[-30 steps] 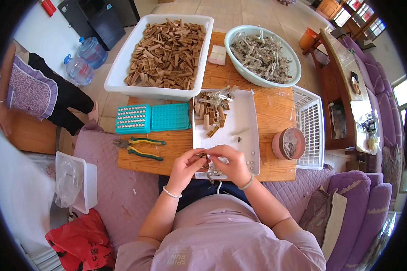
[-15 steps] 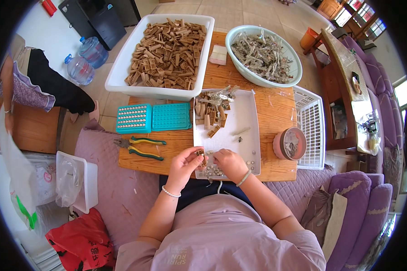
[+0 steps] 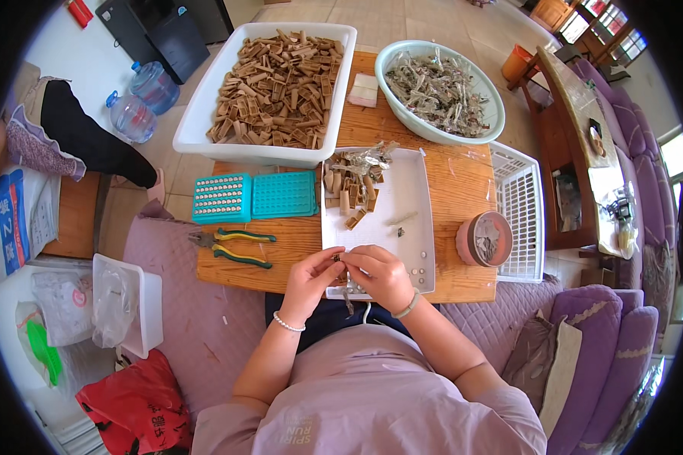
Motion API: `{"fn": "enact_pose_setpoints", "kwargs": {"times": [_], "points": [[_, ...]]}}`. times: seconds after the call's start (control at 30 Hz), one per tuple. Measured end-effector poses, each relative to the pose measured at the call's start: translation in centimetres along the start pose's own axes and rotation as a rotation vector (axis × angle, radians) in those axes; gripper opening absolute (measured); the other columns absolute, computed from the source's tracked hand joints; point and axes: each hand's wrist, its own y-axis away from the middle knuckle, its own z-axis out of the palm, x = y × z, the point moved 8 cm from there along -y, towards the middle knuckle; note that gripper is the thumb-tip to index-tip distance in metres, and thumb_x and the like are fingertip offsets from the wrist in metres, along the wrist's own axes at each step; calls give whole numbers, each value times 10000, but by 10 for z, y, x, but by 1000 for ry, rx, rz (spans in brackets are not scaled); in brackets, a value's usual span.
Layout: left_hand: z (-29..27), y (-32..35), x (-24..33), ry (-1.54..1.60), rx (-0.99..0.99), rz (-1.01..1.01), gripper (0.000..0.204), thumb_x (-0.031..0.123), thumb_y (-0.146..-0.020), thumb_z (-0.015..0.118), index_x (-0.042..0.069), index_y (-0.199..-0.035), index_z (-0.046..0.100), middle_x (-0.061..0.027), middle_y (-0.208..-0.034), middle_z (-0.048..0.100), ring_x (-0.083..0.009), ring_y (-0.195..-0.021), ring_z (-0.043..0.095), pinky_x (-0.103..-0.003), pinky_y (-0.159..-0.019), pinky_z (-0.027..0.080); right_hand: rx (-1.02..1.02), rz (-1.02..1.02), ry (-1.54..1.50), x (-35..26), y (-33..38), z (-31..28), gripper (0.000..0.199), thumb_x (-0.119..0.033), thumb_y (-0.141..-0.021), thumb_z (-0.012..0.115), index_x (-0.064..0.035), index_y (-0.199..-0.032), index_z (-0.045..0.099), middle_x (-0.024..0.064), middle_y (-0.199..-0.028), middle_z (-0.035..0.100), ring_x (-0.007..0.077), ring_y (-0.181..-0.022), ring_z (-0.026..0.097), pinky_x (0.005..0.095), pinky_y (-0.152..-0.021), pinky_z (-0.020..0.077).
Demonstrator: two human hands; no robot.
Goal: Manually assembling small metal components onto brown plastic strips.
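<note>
My left hand (image 3: 310,280) and my right hand (image 3: 381,274) meet over the near edge of a white tray (image 3: 413,199), fingertips pinched together on a small brown piece (image 3: 337,259). A thin dark strip hangs below my hands. The tray holds several small brown blocks (image 3: 349,199) and crumpled silvery bits at its far end, plus a few tiny beads near my right hand. Green-handled pliers (image 3: 231,247) lie on the wooden table (image 3: 463,189) left of my left hand.
A big white tub of brown blocks (image 3: 277,80) and a pale green basin of silvery scraps (image 3: 439,91) stand at the back. Two teal grid trays (image 3: 252,196) sit left, a round tin (image 3: 484,238) and white basket (image 3: 522,206) right. Someone's arm (image 3: 61,140) lies far left.
My hands stay pinched together over the tray's near edge. The person at far left has shifted, and a printed bag has come into view there.
</note>
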Motion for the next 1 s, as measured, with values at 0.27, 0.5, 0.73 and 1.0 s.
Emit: {"fn": "enact_pose_setpoints", "kwargs": {"times": [0.27,0.5,0.73,1.0], "points": [[-29,4,15,170,216,30,297,141,-932,539,-9,-1188,559,-117,-964,648,-171,-879,643,-327,-709,580,-312,248,-3,59,26,41,266,-80,-785,654,-26,-1043,628,143,-872,627,308,-791,613,369,-727,512],[-26,4,17,137,195,37,279,127,-932,560,1,-1180,574,-78,-985,636,-143,-904,633,-306,-708,580,-362,194,333,63,32,62,85,-96,-792,631,-55,-791,557,115,-785,584,297,-815,612,385,-710,507],[-21,2,12,99,182,29,289,128,-933,561,-1,-1191,569,-56,-973,634,-135,-902,626,-307,-714,577,-252,312,262,62,24,45,133,-96,-817,618,-53,-940,593,128,-833,580,311,-821,612,395,-707,509],[-22,2,12,93,170,22,283,129,-931,565,-3,-1182,572,-62,-979,635,-141,-910,628,-306,-722,575,-370,266,261,76,27,54,134,-127,-819,620,-74,-942,621,105,-870,578,306,-804,617,396,-696,516]]}}
